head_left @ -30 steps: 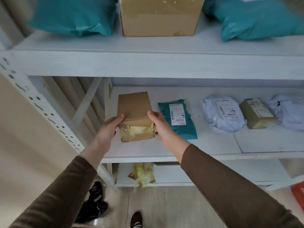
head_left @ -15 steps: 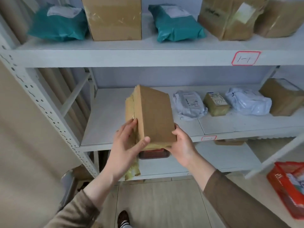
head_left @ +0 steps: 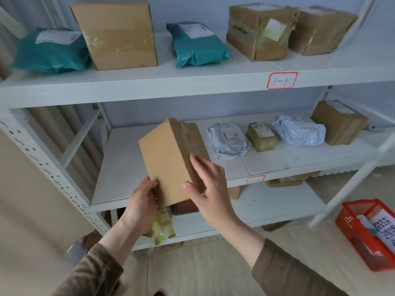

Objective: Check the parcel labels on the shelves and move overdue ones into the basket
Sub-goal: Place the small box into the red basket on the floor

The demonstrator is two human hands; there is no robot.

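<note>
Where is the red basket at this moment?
The red basket stands on the floor at the lower right of the head view, to the right of the shelf's leaning post, below the middle shelf.

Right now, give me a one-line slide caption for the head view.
Both hands, left and right, hold a plain cardboard box tilted before the middle shelf; red basket waits at right.
</note>
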